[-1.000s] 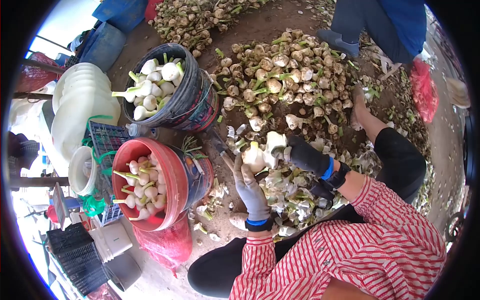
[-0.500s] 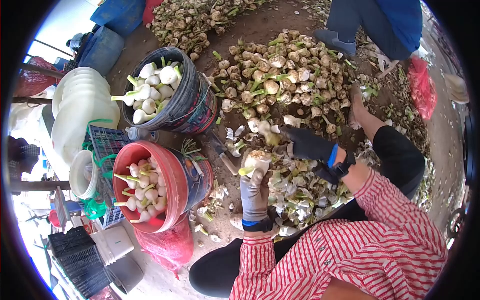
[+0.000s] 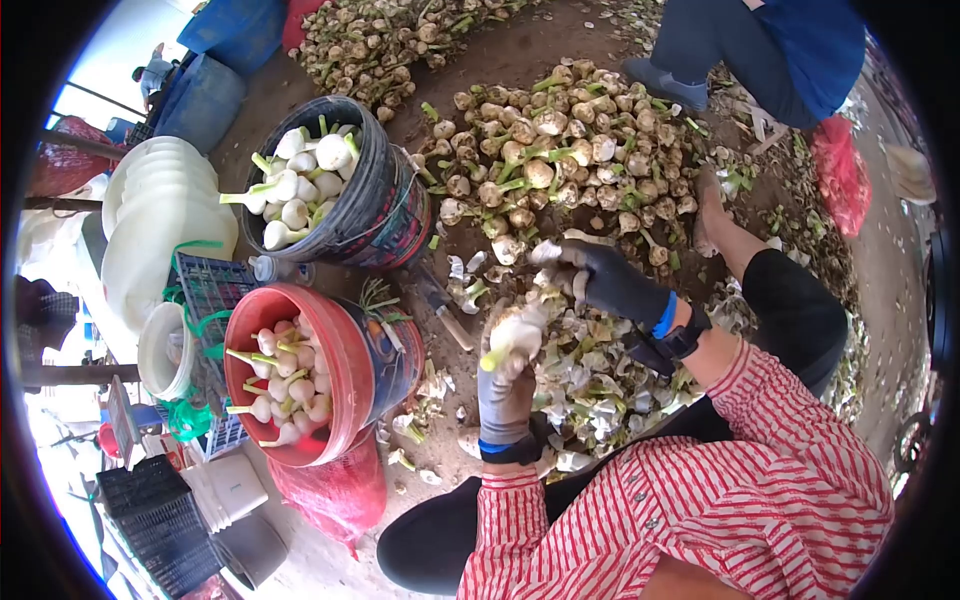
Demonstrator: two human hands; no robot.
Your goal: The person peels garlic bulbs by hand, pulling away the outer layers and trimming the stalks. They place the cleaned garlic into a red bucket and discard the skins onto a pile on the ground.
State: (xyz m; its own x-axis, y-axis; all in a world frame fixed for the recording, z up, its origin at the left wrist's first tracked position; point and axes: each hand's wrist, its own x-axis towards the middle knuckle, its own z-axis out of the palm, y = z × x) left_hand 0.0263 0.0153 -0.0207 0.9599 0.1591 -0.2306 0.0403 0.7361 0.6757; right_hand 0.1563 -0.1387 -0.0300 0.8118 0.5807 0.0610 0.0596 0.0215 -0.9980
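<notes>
My left hand [image 3: 506,398], in a pale work glove, is closed around a garlic bulb [image 3: 520,332] with a short green stem stub. The bulb looks mostly white and is slightly blurred. Just above and to the right, my right hand [image 3: 605,280] wears a dark glove with pale, dirty fingertips. Its fingers are bent but apart, away from the bulb, with no bulb in them. Pale bits of peel [image 3: 542,292] show below those fingertips. Beyond lies a heap of unpeeled garlic [image 3: 570,150]. Loose garlic skins [image 3: 600,385] cover the ground under my hands.
A black bucket [image 3: 385,200] and a red bucket [image 3: 345,385] of cleaned garlic stand at left. Between them and my hands lies a wooden-handled tool [image 3: 452,325]. A red mesh sack [image 3: 335,490] sits below. Another person's leg [image 3: 690,50] is at upper right.
My right hand has shifted slightly, and its blurred fingers now show more clearly. The bulb in my left hand has tilted, its stem pointing lower.
</notes>
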